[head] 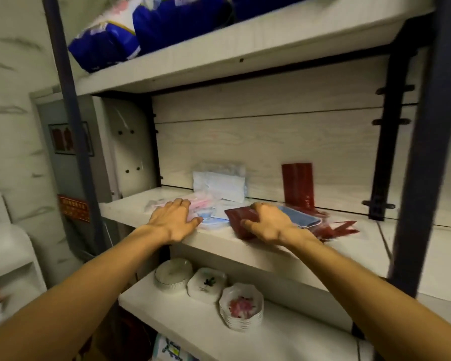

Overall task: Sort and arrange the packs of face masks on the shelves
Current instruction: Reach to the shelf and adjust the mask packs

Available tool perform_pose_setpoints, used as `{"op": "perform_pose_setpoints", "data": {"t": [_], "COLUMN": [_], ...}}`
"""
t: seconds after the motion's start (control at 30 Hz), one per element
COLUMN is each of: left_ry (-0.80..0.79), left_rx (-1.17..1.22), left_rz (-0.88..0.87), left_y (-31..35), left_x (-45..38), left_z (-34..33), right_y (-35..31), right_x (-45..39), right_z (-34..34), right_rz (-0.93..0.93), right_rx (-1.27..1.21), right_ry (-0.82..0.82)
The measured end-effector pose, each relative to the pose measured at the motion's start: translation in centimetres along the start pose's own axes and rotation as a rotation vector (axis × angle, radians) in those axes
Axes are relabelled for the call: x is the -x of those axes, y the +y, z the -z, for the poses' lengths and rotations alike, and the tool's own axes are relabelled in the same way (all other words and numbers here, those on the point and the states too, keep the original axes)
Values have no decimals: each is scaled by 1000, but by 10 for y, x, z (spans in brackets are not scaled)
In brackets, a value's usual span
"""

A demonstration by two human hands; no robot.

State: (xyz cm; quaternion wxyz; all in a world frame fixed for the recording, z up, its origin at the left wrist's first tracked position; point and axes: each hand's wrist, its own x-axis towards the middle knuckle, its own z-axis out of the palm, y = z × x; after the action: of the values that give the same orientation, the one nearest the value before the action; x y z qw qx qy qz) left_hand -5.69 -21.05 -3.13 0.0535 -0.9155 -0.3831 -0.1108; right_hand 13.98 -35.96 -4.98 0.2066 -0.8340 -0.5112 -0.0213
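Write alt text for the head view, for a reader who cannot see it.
Two bare hands work on a middle shelf: the right hand grips a dark red pack, the left hand rests on clear mask packs. Another red pack leans on the back wall.

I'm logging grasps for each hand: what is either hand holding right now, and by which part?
The right hand grips a dark red pack by its near right edge. The left hand lies flat on a pink pack, gripping nothing.

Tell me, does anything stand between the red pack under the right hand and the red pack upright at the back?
Yes. A blue mask pack lies flat between the red pack gripped by the right hand and the upright red pack.
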Motion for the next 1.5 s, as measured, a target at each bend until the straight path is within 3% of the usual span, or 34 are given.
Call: {"op": "perform_pose_setpoints", "data": {"t": [0.57,0.73,0.8,0.9,1.03,1.2,1.33,1.5], "left_ry": [-30,-152,-212,-235,-109,16,51,69], "left_rx": [1,314,303,228,188,257,397,689], "left_rz": [35,47,-17,-93,-205,-228,-202,-199], "left_y": [-98,-125,-135,-147,-154,-162,-164,-168], "left_x": [-143,-182,-197,-216,-232,-247,-254,-259], "left_z": [-61,-71,-76,-86,-95,-91,-82,-71], "right_y": [-55,-66,-69,-73,-79,-95,-105,-102], "right_x": [-135,-159,-168,-175,-169,-159,-159,-161], "right_z": [-56,-73,-80,-86,-82,-71,-74,-84], "right_rz": [-30,-118,-150,-170,-222,-332,-309,-294], "right_rx": [144,167,172,149,302,465,464,264], "right_ry": [-104,-213,-220,-164,-61,-67,44,230]}}
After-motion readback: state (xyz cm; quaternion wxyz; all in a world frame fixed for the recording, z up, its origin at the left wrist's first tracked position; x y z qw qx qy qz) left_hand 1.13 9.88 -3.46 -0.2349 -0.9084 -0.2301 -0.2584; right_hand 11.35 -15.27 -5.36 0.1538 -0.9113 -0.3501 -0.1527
